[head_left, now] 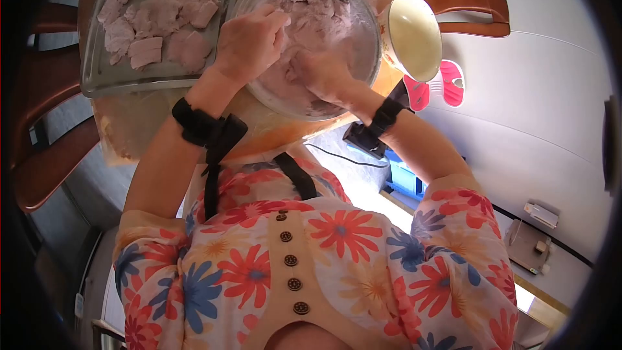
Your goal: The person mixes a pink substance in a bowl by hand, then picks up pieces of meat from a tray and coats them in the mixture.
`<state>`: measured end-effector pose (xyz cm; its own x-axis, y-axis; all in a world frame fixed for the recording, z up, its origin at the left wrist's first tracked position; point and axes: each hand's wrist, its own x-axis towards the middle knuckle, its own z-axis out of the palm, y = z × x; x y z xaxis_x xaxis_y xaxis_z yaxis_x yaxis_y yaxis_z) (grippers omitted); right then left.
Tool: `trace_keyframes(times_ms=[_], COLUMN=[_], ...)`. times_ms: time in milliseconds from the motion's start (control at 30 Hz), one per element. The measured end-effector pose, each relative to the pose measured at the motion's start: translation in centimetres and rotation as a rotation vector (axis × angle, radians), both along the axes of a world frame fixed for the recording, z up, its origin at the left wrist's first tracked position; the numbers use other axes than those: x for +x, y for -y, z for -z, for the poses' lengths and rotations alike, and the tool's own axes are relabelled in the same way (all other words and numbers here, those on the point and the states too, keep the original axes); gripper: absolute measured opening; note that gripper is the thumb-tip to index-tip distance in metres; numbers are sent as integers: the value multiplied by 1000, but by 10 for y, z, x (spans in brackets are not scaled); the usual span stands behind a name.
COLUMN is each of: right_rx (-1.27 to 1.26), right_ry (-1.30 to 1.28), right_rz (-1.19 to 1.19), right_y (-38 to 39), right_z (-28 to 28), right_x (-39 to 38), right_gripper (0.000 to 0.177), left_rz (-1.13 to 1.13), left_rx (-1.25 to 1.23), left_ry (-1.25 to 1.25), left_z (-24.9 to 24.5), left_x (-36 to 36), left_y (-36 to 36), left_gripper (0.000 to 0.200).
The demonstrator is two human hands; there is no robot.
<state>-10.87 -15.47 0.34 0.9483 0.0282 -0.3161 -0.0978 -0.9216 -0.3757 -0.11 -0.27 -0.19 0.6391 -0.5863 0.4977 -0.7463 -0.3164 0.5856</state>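
Ideally, the powder-coated pieces (317, 10) inside the mixing bowl (374, 58) get light pressing and turning kept below its rim, with the left hand (254, 40) curled nearly closed above the bowl's left side and the right hand (326, 76) dipping into it, fingers largely hidden, any hold by either impossible to tell

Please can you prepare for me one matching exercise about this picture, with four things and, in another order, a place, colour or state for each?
Column one
1. Rectangular tray
2. Cream-lined bowl
3. Right hand
4. Left wrist strap

Column two
A. Black
B. Reaching down inside the large round bowl
C. Covered with pale coated pieces
D. Just to the right of the large round bowl

Right pairs: 1-C, 2-D, 3-B, 4-A
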Motion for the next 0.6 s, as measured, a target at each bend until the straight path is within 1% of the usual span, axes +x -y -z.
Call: trace_keyframes(times_ms=[67, 100, 167, 200, 267, 300, 367, 400, 467, 500, 567, 600], right_rx=[-139, -144, 315, 313, 135, 145, 18, 12, 81, 81, -137, -132], right_ry=[-16, -2, -109, -111, -38, -49, -104, -89, -89, -87, -214, -225], right_rz=[-83, -86, 12, 8, 150, 153, 54, 60, -185, -189, -4, -3], right_y=[-3, 0, 13, 11, 1, -4, -10, -4, 10, 15, 21, 19], right_z=[0, 0, 1, 5, 20, 15, -9, -11, -12, -20, -44, -52], right_x=[4, 6, 7, 4, -12, -10, 4, 6, 7, 5, -1, -4], right_gripper=[26, 26, 26, 26, 26, 26, 29, 29, 32, 32, 36, 36], left_rz=[13, 9, 5, 1, 10, 13, 20, 26, 18, 13, 7, 9], left_rx=[38, 34, 35, 33, 9, 19, -2, -8, 25, 25, 43, 47], left_ry=[-25, -10, 15, 14, 6, -4, 11, 25, 11, 12, 25, 14], left_z=[-1, -2, -2, -2, 2, 4, 1, -1, -1, -2, -3, -1], left_x=[0, 1, 1, 2, 1, 0, 2, 2, 1, 1, -1, -2], left_y=[-3, -4, -4, -3, -4, -4, -2, -1, -3, -3, -4, -4], left_gripper=[15, 15, 9, 9, 9, 9, 8, 8, 7, 7, 5, 5])
